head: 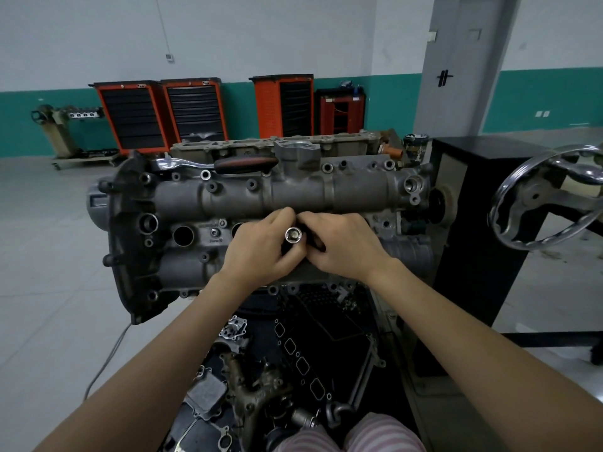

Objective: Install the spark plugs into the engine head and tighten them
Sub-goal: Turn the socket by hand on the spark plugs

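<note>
The grey engine head sits on a stand in front of me, with round spark plug wells along its middle; one open well shows at the left. My left hand and my right hand meet over the middle wells. Between them stands a silver spark plug socket, its open square end facing me. Both hands curl their fingers round it. The socket's lower end and any spark plug are hidden by the hands. A ratchet with a black and red handle lies on the head's far side.
A chrome handwheel and black stand column are at the right. Loose engine parts and gaskets lie on a tray below the head. Orange tool cabinets line the back wall.
</note>
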Available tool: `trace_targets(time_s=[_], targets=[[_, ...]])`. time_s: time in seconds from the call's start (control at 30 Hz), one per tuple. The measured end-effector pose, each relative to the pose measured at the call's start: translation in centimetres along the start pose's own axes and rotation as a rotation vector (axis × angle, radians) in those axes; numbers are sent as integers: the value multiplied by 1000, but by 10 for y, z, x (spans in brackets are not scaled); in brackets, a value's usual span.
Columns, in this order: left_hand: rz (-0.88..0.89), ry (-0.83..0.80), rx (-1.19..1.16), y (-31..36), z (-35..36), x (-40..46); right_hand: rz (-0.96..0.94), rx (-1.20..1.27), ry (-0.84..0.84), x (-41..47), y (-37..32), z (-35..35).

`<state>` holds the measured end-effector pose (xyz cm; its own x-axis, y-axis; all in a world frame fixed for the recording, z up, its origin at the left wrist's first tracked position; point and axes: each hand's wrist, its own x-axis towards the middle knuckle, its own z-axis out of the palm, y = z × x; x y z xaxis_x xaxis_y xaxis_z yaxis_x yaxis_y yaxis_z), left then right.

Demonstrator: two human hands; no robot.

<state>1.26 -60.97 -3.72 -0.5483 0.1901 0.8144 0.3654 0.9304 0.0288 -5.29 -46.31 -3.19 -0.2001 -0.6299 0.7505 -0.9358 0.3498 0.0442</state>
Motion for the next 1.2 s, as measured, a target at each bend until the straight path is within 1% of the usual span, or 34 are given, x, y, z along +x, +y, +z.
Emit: trace_targets(time_s=[0.17,0.33,0.43,0.53,0.67,0.8,0.87,1.0,1.13,1.2], targets=[[-9,12,46,-4,3,-1,-3,-22,66,1,-2,-2],[41,22,103,-3,4,0,43,4,58,1,-2,-2],[12,25,50,-1,3,0,42,1,6,1,0,2],[-10,18,-7,0,2,-1,3,-30,-1,1,0,1],[-6,19,37,-1,4,0,-2,-30,49,1,-2,-3],[26,20,83,-3,5,0,32,-40,59,1,-3,-2],[34,15,75,-3,4,0,36,-39,35,0,-3,-1],[-9,2,7,1,3,0,20,-43,9,0,-1,1],[-20,-11,-14,2,3,0,-8,-48,29,1,-2,0],[-5,-22,16,-1,4,0,-7,-39,40,1,-2,-2]])
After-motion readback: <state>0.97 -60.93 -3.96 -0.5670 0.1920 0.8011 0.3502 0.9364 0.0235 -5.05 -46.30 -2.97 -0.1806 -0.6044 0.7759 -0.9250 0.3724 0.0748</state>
